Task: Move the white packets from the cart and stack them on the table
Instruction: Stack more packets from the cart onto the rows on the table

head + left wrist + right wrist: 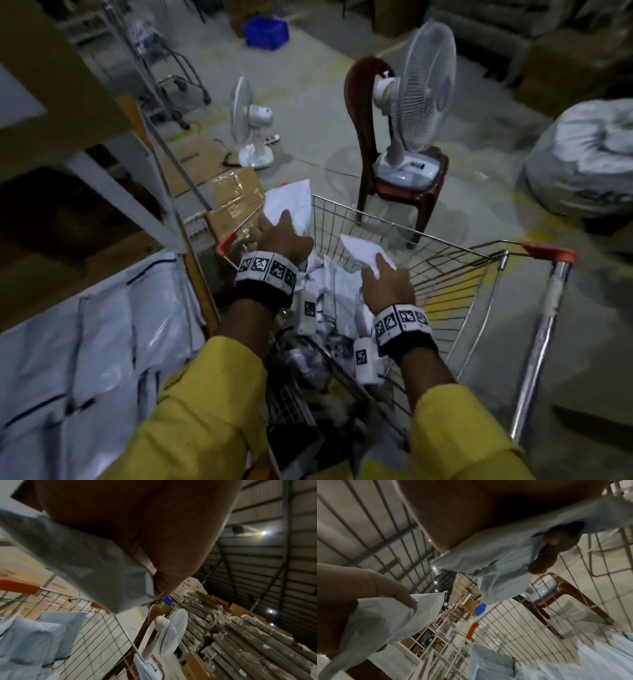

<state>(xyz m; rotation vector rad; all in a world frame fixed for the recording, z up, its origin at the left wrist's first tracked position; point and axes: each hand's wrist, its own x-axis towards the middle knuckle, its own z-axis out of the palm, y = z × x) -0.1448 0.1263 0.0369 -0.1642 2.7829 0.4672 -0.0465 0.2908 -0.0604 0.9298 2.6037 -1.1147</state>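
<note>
Over the wire cart [455, 274], my left hand [277, 229] grips a white packet [291, 202] raised above the cart's far left corner. My right hand [380, 274] grips a second white packet [363, 248] above the basket. The left wrist view shows the palm [137, 520] closed over its packet [85, 561]. In the right wrist view, curled fingers [544, 555] hold the crumpled packet [496, 561], with my left hand [359, 585] and its packet [393, 615] beside it. Several more packets [329, 298] lie in the cart. White packets [96, 342] cover the table at lower left.
A brown plastic chair [424, 198] carrying a white fan [418, 96] stands just beyond the cart. Another fan [250, 126] sits on the floor, with cardboard boxes [233, 202] by the cart's left corner. A large wrapped bundle [589, 161] lies at right. Shelving [41, 96] rises at left.
</note>
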